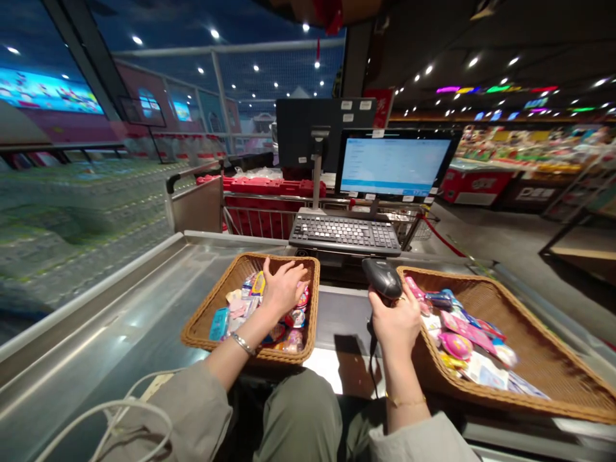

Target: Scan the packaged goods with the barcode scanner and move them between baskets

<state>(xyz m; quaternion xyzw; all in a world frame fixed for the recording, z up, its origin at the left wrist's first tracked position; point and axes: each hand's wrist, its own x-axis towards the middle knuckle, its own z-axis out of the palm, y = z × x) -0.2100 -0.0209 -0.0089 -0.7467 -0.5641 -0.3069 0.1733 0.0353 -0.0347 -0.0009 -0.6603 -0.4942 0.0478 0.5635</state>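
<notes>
My left hand (283, 287) is spread over the left wicker basket (202, 314), its fingers apart and nothing visible in them. Small packaged goods lie under it, among them a light-blue packet (219, 324) and a yellow one (258, 283). In my right hand (397, 319) is a black barcode scanner (382, 278), its head pointing away from me and its cord hanging down. Just right of that hand stands the right wicker basket (553, 340), holding several packaged goods, with a round pink item (456, 345) near its middle.
Behind the baskets sit a black keyboard (345, 233) and a lit monitor (395, 165), with a second dark screen (308, 131) seen from behind. A metal counter (144, 314) runs at the left, with a white cable (139, 404) near my left sleeve. A shopping cart (260, 215) stands beyond.
</notes>
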